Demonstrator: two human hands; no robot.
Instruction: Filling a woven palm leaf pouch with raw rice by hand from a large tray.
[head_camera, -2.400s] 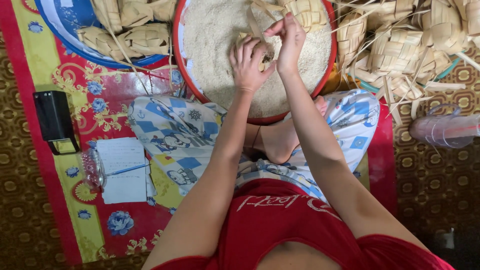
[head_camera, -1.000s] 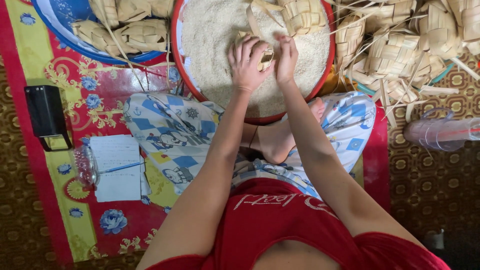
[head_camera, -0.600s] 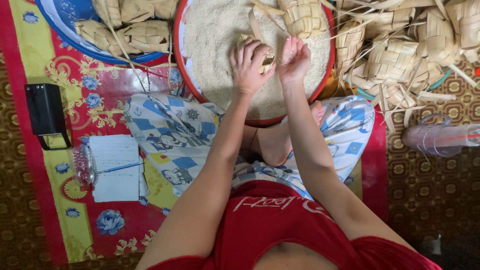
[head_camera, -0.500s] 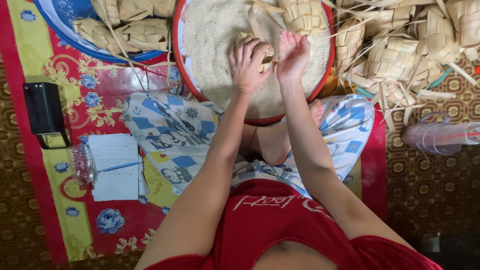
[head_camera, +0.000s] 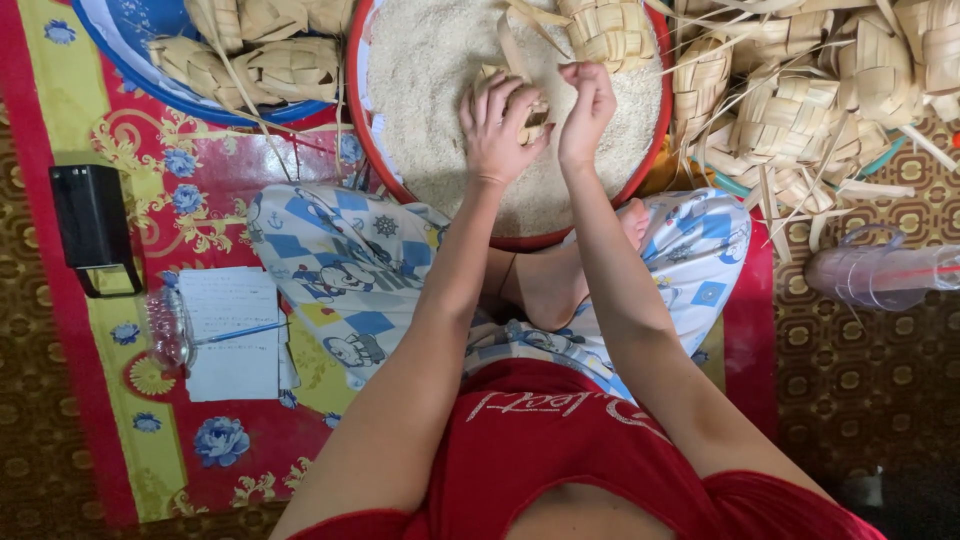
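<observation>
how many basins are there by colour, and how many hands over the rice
red-rimmed basin of rice: 1
blue basin with woven leaf pouches: 1
hands: 2, the left hand cupping a woven pouch and the right hand pinched above it
total: 4

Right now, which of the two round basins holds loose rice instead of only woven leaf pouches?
The red-rimmed basin under both hands is full of loose white rice. The blue basin to its left holds only woven pouches.
</observation>
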